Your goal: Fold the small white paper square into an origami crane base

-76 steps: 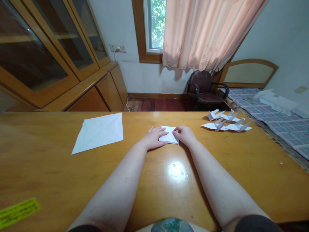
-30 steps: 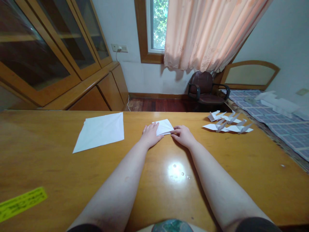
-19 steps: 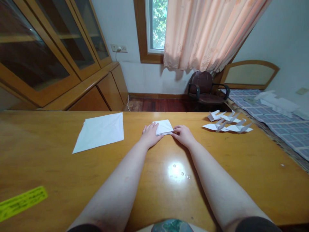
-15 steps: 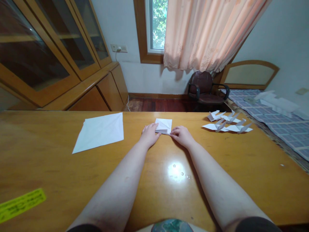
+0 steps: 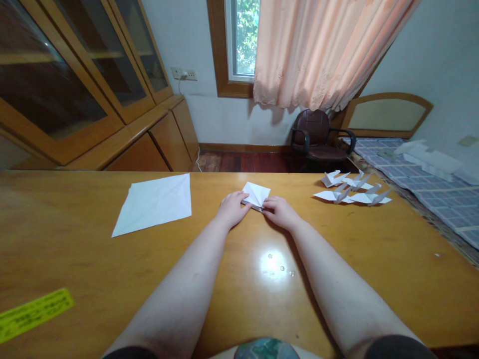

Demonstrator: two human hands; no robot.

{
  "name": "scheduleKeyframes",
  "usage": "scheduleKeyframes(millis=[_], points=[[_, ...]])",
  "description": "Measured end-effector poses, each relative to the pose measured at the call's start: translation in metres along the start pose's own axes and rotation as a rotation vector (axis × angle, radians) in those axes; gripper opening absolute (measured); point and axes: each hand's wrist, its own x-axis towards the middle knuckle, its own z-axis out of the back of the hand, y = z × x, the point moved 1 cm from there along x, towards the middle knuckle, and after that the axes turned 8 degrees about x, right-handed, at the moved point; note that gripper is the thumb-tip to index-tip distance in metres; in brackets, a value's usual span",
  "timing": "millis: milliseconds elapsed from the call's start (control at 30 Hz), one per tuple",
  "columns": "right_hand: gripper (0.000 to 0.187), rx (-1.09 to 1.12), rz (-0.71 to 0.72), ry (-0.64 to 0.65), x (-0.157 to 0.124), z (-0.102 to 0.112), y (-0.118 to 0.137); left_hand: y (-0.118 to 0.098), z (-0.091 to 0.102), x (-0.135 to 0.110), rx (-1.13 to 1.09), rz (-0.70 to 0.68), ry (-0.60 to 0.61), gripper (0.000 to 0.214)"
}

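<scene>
While the folded paper is held low over the desk, directly between the hands, neither hand can be called nearer, as it is touched by both. Its left side is gripped by the left hand, thumb and fingers closed on it; its near corner is pinched by the right hand, fingers bent. No clear long axis is shown: the shape is set roughly as a diamond, with one corner pointed towards the body, beside the right fingertips, and creases fanned out from there.
</scene>
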Motion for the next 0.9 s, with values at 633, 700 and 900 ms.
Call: scheduleKeyframes(millis=[633,700,900], points=[[0.028,0.177,-0.080,-0.018,0.001,-0.008,-0.011,0.003,-0.005,0.002,-0.016,0.009,-0.002,0.055],[0.027,0.220,-0.114,-0.037,0.000,-0.009,-0.009,0.003,-0.005,0.002,-0.029,0.005,-0.003,0.057],[0.018,0.175,-0.304,-0.082,-0.001,-0.006,-0.001,-0.001,-0.003,0.000,-0.095,-0.044,0.005,0.066]])
